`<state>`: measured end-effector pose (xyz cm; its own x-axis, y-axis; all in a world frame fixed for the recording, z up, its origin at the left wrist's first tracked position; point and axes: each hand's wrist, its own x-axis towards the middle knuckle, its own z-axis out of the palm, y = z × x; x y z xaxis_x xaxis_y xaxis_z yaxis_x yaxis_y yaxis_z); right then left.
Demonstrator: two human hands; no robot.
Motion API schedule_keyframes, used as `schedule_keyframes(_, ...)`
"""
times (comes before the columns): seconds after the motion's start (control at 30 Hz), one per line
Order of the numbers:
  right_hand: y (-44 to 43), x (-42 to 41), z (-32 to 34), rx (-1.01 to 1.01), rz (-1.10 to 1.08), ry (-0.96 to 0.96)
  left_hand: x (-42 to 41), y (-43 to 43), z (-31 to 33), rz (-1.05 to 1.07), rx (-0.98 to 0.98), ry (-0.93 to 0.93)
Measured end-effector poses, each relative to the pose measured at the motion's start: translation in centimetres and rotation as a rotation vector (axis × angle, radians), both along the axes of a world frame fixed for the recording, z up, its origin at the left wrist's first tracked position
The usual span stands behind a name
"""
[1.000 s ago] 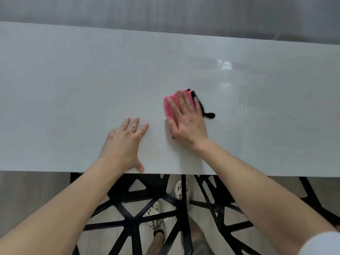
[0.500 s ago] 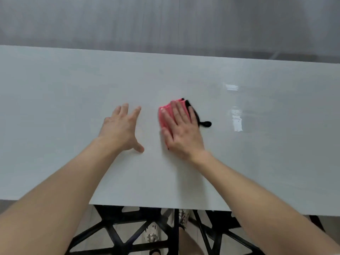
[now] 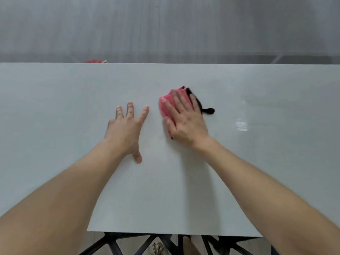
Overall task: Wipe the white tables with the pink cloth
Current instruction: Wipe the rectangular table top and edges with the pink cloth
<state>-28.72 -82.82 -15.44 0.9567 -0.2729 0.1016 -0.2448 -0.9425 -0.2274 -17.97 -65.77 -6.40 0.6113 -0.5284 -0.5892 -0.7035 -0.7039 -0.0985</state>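
A long white table (image 3: 55,111) fills the middle of the head view. My right hand (image 3: 184,118) lies flat, fingers straight, pressing a folded pink cloth (image 3: 164,105) onto the table top; a black loop of the cloth (image 3: 208,110) sticks out to the right. Most of the cloth is hidden under my palm. My left hand (image 3: 127,129) rests flat on the table just left of the cloth, fingers spread, holding nothing.
Beyond the table's far edge lies grey floor, with a small red object (image 3: 93,61) peeking over that edge. Black chair frames (image 3: 165,243) and my shoe (image 3: 158,248) show below the near edge. A light glare (image 3: 241,124) shines on the right.
Both hands have slid farther across the table, away from me, the right one pushing the cloth along. More of the table's far edge and the floor beyond has come into view.
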Motion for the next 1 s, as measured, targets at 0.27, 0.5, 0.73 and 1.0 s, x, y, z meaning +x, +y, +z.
schedule_keyframes(0.27, -12.8, 1.7, -0.1, 0.000, -0.492, 0.047, 0.2, 0.4, -0.1, -0.031, -0.008, -0.025)
schedule_keyframes(0.5, -2.3, 8.8, 0.7, 0.039, 0.148, 0.118, 0.2, 0.6, 0.0, -0.016, -0.026, -0.030)
schedule_keyframes(0.73, -13.6, 1.5, -0.1, 0.033, -0.843, 0.038, 0.3, 0.5, -0.2, -0.015, -0.027, -0.027)
schedule_keyframes(1.0, -3.3, 11.3, 1.1, 0.034, 0.148, 0.170, 0.1, 0.3, 0.1, -0.010, -0.027, -0.028)
